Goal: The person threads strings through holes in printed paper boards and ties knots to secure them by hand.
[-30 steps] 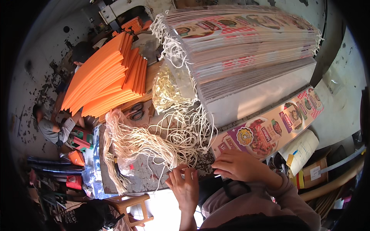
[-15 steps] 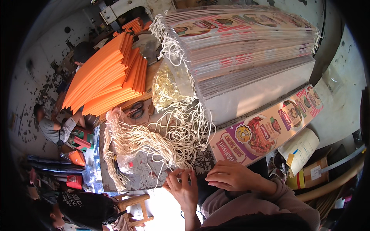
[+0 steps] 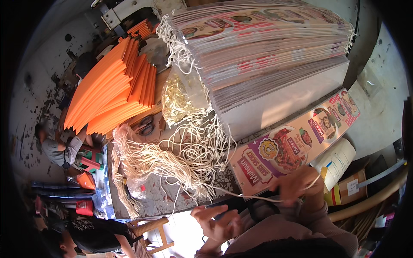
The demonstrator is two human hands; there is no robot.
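My right hand (image 3: 297, 185), smeared by motion, is closed on a cream cord (image 3: 258, 198) beside the near edge of a long printed panel (image 3: 243, 168). From those fingers the cord runs left, pulled fairly straight, to a tangled heap of cords (image 3: 161, 160) on the worn table. My left hand (image 3: 218, 222) hangs below the table's edge, fingers bent and apart, with nothing visible in it. The panel shows food pictures on peach and purple. Behind it stands a tall stack of similar panels (image 3: 275, 56), with white cords knotted at their ends.
Orange folded sheets (image 3: 107, 92) are stacked at the far left. Near the cords lie black-handled scissors (image 3: 146, 127) and a clear bag of small yellowish pieces (image 3: 177, 99). A paper roll (image 3: 334, 160) sits right of the panel. Two people are at left, one near a wooden stool (image 3: 161, 236).
My right hand has moved right and up over the panel, drawing a cord out of the heap. My left hand has dropped slightly toward me and its fingers have parted.
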